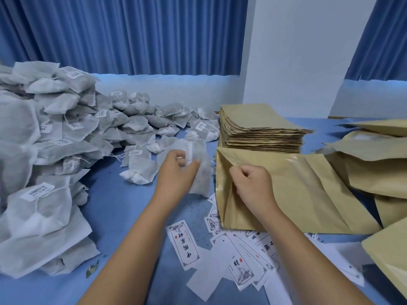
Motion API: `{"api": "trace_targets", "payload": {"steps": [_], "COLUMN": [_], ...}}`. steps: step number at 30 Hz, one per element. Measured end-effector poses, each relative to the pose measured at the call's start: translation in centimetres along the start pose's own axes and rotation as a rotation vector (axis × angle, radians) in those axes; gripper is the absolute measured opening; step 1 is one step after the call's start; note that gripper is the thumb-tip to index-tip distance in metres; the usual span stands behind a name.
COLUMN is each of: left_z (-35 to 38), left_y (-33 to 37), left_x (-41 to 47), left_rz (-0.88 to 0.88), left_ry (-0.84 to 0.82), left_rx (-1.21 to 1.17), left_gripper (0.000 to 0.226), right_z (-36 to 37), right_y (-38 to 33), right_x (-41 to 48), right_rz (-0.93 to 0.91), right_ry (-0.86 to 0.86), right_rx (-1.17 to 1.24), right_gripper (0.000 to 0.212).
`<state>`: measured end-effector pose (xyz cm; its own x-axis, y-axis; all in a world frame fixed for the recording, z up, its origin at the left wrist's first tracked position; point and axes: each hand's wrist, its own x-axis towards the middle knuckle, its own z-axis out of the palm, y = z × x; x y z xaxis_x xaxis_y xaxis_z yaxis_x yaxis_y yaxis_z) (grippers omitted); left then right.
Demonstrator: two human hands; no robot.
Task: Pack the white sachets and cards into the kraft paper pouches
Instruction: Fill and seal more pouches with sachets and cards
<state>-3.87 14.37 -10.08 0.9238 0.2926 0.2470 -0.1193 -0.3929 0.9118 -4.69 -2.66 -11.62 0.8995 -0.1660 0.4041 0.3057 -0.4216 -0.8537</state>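
Observation:
My left hand [177,171] grips a white sachet [199,166], blurred, just left of a kraft paper pouch [297,192] lying flat on the blue table. My right hand [253,183] pinches the pouch's left edge near its mouth. A big heap of white sachets [50,150] fills the left side. Printed white cards [237,254] lie scattered near the front, partly under the pouch and my right forearm. A tall stack of flat kraft pouches [259,126] stands behind the held pouch.
More kraft pouches [374,155], looking filled, lie piled at the right edge. Bare blue table surface [123,208] shows between the sachet heap and my left arm. Blue curtains [132,34] and a white wall stand behind.

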Motion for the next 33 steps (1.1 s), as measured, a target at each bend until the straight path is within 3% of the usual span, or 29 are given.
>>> {"api": "trace_targets", "payload": {"steps": [3,5,8,10,16,18,22,24,26,27,29,31,33], "left_z": [1.9,3.4,4.7,4.8,4.2,3.9,3.0,2.4,2.2,2.3,2.5,2.4,1.8], "left_y": [1.0,1.1,1.1,1.0,0.9,0.9,-0.9,-2.5,-3.8,-4.1,-4.2,-3.6,-2.7], "left_x": [-1.9,-2.7,-2.3,-1.7,-2.1,-1.4,0.3,1.0,1.4,1.5,1.4,1.2,0.8], "left_rz": [-0.102,0.004,0.165,0.165,-0.162,-0.101,-0.036,0.051,0.116,0.124,0.173,0.228,0.197], "left_ry": [-0.158,-0.244,-0.26,-0.33,-0.781,-0.708,-0.251,-0.049,-0.078,-0.112,-0.118,-0.079,-0.082], "left_rx": [-0.299,-0.2,0.155,0.163,-0.166,-0.091,-0.129,0.177,0.461,0.548,0.652,0.58,0.314], "left_gripper": [0.015,0.006,0.016,0.018,0.026,0.025,0.006,0.02,0.051,0.056,0.04,0.024,0.03], "right_z": [0.2,0.5,0.9,1.0,1.7,1.5,0.5,0.1,-0.1,-0.1,-0.2,-0.3,-0.6], "right_y": [-0.6,-1.0,-1.3,-1.2,-1.2,-1.0,-0.6,-0.5,-0.3,-0.3,-0.2,-0.1,0.0], "right_x": [-0.1,-0.3,-0.7,-0.7,-1.0,-0.9,-0.5,-0.3,-0.2,-0.2,-0.1,-0.1,0.1], "right_rz": [0.002,-0.003,-0.006,0.014,-0.03,-0.053,-0.075,-0.056,-0.033,-0.025,-0.018,-0.01,0.009], "right_ry": [-0.009,-0.021,-0.038,-0.048,-0.113,-0.096,0.039,0.074,0.081,0.079,0.079,0.088,0.107], "right_rx": [0.09,0.152,0.184,0.199,0.172,0.13,0.017,-0.012,-0.039,-0.051,-0.073,-0.089,-0.086], "right_gripper": [0.037,0.04,0.041,0.037,0.033,0.035,0.042,0.044,0.044,0.043,0.042,0.041,0.04]}}
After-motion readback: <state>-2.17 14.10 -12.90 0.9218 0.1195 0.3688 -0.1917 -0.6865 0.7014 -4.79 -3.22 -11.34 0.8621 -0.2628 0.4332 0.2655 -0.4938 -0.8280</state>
